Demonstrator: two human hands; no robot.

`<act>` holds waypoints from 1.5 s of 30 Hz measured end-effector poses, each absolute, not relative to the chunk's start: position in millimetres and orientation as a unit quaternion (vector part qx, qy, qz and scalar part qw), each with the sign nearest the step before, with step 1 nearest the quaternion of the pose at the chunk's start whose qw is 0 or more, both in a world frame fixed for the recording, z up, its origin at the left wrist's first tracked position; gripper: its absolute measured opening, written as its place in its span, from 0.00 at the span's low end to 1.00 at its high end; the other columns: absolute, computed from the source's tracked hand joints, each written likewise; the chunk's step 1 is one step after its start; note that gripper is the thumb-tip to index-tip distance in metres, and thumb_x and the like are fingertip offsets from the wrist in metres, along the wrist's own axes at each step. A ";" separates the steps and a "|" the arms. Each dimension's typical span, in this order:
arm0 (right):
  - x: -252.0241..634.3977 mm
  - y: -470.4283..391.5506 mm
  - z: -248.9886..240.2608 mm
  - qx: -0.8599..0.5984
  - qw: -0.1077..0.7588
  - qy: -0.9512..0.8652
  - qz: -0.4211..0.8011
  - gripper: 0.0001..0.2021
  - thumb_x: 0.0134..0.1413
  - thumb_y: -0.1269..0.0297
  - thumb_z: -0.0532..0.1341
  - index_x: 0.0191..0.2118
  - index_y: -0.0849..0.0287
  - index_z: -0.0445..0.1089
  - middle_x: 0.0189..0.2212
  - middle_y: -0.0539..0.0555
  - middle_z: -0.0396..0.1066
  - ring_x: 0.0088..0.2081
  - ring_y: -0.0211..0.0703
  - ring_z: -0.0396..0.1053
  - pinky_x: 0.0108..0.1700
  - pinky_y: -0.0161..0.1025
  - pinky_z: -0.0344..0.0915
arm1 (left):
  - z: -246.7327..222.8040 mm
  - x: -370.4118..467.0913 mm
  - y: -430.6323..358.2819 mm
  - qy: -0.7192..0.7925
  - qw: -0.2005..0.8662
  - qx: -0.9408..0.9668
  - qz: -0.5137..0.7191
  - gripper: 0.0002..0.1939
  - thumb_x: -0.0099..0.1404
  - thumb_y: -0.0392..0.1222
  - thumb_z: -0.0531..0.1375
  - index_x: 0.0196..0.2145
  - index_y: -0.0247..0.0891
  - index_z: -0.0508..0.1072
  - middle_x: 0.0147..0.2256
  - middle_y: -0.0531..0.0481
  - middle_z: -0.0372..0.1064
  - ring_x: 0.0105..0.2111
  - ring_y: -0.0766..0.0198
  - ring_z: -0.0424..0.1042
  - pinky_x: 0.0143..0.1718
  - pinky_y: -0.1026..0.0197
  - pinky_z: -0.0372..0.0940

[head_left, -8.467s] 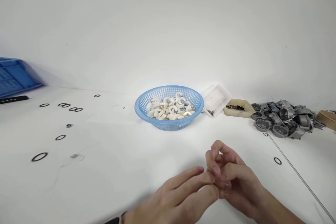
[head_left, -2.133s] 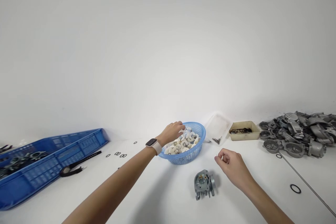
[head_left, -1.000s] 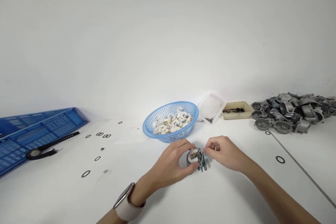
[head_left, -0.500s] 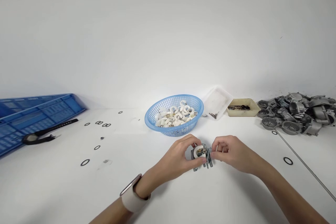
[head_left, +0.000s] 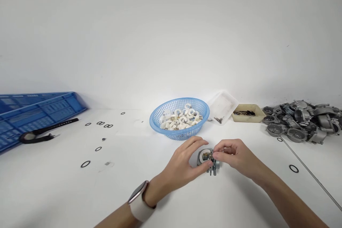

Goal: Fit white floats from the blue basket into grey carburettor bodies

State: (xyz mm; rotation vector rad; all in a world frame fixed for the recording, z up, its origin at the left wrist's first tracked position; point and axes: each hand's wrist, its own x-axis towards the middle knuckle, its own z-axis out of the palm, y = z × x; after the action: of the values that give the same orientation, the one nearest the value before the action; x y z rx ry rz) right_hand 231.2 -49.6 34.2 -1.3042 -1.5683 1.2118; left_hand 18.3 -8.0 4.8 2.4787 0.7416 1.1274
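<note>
A grey metal part (head_left: 213, 167) with a white ring-shaped piece (head_left: 202, 156) and brass bits in it rests on the white table. My left hand (head_left: 184, 162) is open beside it, thumb on its near side and fingers spread above its far left. At the part's right edge, my right hand (head_left: 232, 154) has thumb and index finger pinched together; whatever sits between the fingertips is too small to make out.
Beyond the hands stands a blue basket (head_left: 153, 123) of white pieces, beside a white tray (head_left: 227, 105) and a cream tray (head_left: 248, 118). Metal parts (head_left: 296, 133) are heaped right, near a thin rod (head_left: 312, 174). Black rings (head_left: 85, 164), a strap (head_left: 60, 125) and blue crate (head_left: 53, 112) lie left.
My left fingers have lifted and spread from the metal part. My right fingertips have moved onto its right edge. The part sits slightly farther right and lower in view.
</note>
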 end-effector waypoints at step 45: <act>225.6 -50.8 34.8 -0.539 0.475 -0.477 0.506 0.13 0.47 0.56 0.71 0.37 0.56 0.76 0.33 0.48 0.70 0.20 0.27 0.46 0.23 0.36 0.38 | 2.8 14.8 -17.1 0.328 0.277 0.822 0.374 0.24 0.61 0.43 0.66 0.54 0.45 0.69 0.51 0.46 0.68 0.50 0.54 0.70 0.51 0.51 0.68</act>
State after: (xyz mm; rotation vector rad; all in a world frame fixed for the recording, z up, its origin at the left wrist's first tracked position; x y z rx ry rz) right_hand 225.6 -50.8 34.8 -1.3189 -1.1656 1.2373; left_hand 14.8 -17.1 2.8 2.2087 0.8814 1.0033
